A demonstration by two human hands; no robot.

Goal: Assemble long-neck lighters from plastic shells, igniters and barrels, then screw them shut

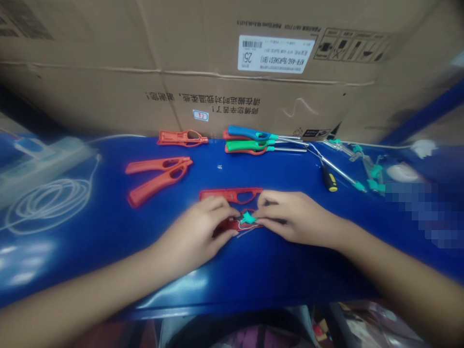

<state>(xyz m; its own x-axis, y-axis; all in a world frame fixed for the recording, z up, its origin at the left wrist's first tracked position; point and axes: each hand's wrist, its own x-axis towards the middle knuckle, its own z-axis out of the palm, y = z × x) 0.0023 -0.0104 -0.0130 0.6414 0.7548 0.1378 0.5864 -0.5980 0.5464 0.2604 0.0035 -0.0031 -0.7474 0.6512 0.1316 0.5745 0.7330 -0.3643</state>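
Observation:
On the blue table, my left hand (213,222) and my right hand (282,215) meet over a red lighter casing half (234,225). Between their fingertips sits a small teal trigger piece (248,218), with thin wires around it. The right thumb and fingers pinch at the trigger's right side. My left fingers are closed at its left side, over the casing; exactly what they grip is hidden. Just behind the hands lies a second red casing half (232,194), with an oval finger opening. My left hand covers part of both halves.
Several finished-looking lighters (250,137) lie against the cardboard box (203,58). Orange casings (159,179) are at the left, by a coiled white cable (61,203). A black-and-yellow screwdriver (329,179), metal tubes (340,171) and teal parts (376,171) lie at the right.

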